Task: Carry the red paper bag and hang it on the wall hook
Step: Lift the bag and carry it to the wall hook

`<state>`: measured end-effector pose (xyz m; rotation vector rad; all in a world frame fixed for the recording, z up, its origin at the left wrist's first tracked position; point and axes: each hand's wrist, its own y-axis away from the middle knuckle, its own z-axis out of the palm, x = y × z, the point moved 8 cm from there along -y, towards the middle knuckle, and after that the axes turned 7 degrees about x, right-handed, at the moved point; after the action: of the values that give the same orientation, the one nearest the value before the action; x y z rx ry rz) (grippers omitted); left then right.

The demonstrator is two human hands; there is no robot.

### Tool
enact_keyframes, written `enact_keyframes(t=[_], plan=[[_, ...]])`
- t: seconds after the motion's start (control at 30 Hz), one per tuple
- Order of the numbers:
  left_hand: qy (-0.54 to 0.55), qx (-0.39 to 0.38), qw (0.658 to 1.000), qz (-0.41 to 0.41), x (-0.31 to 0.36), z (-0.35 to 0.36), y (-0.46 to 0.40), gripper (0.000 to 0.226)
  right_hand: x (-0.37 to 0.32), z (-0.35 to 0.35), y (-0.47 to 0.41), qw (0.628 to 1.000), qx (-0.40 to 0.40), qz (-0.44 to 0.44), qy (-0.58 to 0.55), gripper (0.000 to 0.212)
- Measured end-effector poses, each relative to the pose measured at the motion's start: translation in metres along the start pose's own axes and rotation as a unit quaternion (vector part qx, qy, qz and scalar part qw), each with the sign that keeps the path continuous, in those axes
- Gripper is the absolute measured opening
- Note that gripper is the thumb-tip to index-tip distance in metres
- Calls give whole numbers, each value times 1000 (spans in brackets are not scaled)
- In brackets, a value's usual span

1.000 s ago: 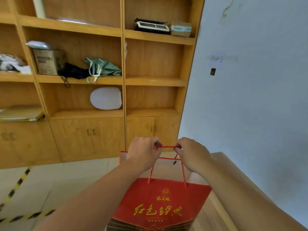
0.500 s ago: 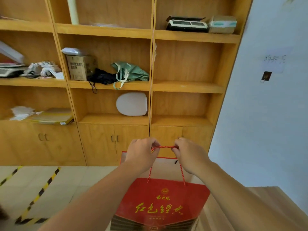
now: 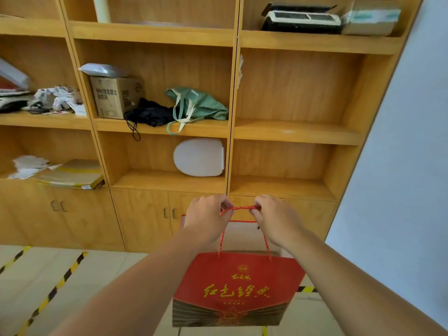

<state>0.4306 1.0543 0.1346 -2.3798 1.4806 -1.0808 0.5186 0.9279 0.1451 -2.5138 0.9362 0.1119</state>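
Note:
The red paper bag (image 3: 238,289) with gold characters hangs in front of me, low in the middle of the view, above the floor. Its red twisted cord handle (image 3: 240,208) is stretched level between both hands. My left hand (image 3: 207,219) pinches the handle's left end and my right hand (image 3: 276,220) pinches its right end. The wall hook is outside the view; only a strip of the pale wall (image 3: 407,154) shows on the right.
A wooden shelf unit (image 3: 232,127) fills the view ahead, holding a cardboard box (image 3: 114,97), a green striped bag (image 3: 198,105), a white seat lid (image 3: 198,157) and papers. Cupboard doors (image 3: 145,219) run below. Yellow-black tape (image 3: 55,289) crosses the tiled floor.
The view has swung left and nearer the shelves: the wall with the hook and the wooden surface at the lower right have left the frame. Both hands keep the same hold on the handle.

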Motion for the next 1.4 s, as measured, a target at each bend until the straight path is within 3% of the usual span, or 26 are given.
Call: enact_keyframes(t=[0.33, 0.53, 0.8, 1.0, 1.2, 1.4], plan=[[33, -45, 998, 1, -85, 86, -165, 5, 37, 83, -165, 998, -16, 51, 33, 18], [51, -94, 993, 42, -84, 147, -257, 5, 97, 105, -233, 992, -25, 121, 41, 20], [64, -167, 972, 149, -18, 254, -360, 7, 223, 107, -277, 976, -11, 205, 72, 20], [104, -191, 952, 214, 71, 319, -424, 3, 319, 68, -293, 957, 39, 275, 84, 19], [188, -235, 916, 265, 167, 394, -451, 4, 408, 20, -279, 922, 78, 352, 143, 18], [254, -304, 856, 332, 254, 480, -463, 6, 492, -4, -258, 874, 97, 440, 183, 18]])
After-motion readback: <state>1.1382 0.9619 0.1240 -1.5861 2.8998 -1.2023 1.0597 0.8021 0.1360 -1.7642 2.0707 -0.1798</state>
